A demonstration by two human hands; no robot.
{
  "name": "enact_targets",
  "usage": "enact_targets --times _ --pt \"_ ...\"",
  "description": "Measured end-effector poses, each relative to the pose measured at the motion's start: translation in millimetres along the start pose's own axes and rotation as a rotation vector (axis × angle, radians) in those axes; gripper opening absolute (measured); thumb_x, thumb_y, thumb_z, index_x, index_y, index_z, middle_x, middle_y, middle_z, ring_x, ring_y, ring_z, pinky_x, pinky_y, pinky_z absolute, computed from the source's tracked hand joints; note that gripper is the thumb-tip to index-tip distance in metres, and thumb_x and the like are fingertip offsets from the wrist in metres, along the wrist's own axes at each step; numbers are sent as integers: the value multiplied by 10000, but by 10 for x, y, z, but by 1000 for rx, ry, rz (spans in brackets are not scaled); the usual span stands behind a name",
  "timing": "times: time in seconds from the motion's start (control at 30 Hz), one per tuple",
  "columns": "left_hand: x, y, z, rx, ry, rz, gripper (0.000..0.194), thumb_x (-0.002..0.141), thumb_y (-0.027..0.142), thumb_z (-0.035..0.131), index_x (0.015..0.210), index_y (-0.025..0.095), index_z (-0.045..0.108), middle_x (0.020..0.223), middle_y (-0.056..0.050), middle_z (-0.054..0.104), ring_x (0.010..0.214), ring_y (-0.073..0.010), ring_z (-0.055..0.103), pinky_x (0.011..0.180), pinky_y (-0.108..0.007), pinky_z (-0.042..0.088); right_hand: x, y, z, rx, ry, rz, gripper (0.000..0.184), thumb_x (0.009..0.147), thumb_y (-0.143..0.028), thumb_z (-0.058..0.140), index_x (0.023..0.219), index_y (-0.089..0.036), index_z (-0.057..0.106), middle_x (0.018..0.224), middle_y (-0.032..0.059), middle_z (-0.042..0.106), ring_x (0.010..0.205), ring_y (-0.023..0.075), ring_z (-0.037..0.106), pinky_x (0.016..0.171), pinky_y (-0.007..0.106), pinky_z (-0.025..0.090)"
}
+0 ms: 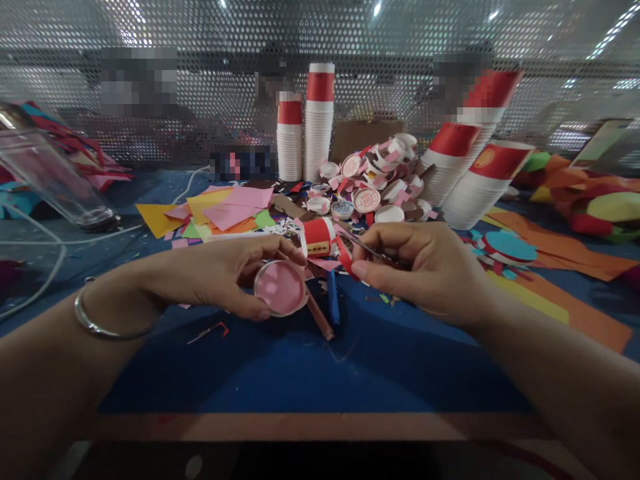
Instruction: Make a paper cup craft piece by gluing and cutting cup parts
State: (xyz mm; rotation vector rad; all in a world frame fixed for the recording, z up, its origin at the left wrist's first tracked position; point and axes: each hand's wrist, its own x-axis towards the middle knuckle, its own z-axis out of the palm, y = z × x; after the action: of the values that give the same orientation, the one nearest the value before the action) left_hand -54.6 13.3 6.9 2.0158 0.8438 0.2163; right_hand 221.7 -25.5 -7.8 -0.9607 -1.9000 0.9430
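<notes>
Left hand: The left hand is holding on tight to a pink round piece with a pale rim. From here I see the thumb under its edge and the other fingers bent over the top.
Right hand: The right hand has its fingers curled around a thin tool. I can't tell what kind. A red strip is right at the thumb tip.
Red cup: The red cup sits on the blue table, between the hands and a bit behind them. Its yellow band has dark marks, too small for me to read.
Sticks: A brown stick lies next to a blue stick, close to the pink piece.
Pictures: In the big pile, some round bits have red or blue lines.
Leaning cups: One of the leaning cups has a gold round mark.
</notes>
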Motion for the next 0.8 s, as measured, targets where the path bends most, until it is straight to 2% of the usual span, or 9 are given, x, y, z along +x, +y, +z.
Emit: enact_targets --times 0.1,0.17,0.27,0.33,0.37,0.5,0.63,0.7,0.8 --pt "-65 48 -91 231 13 -87 624 747 241 810 1342 323 642 1193 -10 734 970 -215 702 765 -262 539 18 43 -124 -134 0 0 159 860 -269 680 744 -165 648 617 -40 476 545 86 374 485 238 270" --pt "-64 50 -117 322 75 -134 575 741 304 816 1301 319 686 1158 -8 746 963 -229 701 766 -276 537 39 96 -193 -239 -43 43 211 860 -330 693 735 -166 647 611 -39 467 557 95 381 498 245 276" --pt "29 -27 -80 364 303 -111 472 795 458 782 1221 268 717 1128 -37 750 957 -227 696 787 -300 532 77 191 -246 -397 -47 79 293 859 -398 698 684 -178 617 600 -37 459 577 108 395 522 257 291" --pt "134 -101 -13 408 513 -45 440 816 498 761 1171 240 731 1057 -45 749 934 -217 681 791 -304 517 101 246 -252 -473 -10 98 286 855 -409 700 695 -184 625 590 -35 478 578 115 407 530 265 300" --pt "192 -132 26 412 563 -26 398 833 488 742 1136 229 744 1028 -48 748 902 -211 677 756 -297 508 111 268 -252 -493 6 110 269 852 -409 703 718 -185 641 593 -32 501 580 121 423 534 268 309" --pt "408 -173 146 386 595 -32 282 874 443 696 1013 218 792 852 -21 754 704 -167 632 636 -281 444 136 315 -248 -521 43 126 230 856 -390 701 762 -182 667 615 -13 567 598 135 467 550 277 332" --pt "554 -175 173 193 605 -23 226 856 410 710 849 201 795 758 -15 743 666 -159 615 628 -282 422 145 346 -232 -482 21 101 254 872 -396 682 741 -180 652 590 -27 521 575 122 430 540 281 309" --pt "591 -184 175 0 625 -17 183 820 371 753 797 191 782 733 -16 735 657 -148 614 636 -275 435 148 360 -215 -424 -1 113 279 879 -425 678 747 -180 649 598 -30 522 580 122 438 543 280 315" --pt "601 -173 190 -322 715 -13 141 788 308 789 746 178 752 664 -7 688 593 -115 573 592 -248 431 154 376 -190 -333 -1 143 307 883 -467 688 778 -180 657 653 -17 581 619 132 494 568 279 347"
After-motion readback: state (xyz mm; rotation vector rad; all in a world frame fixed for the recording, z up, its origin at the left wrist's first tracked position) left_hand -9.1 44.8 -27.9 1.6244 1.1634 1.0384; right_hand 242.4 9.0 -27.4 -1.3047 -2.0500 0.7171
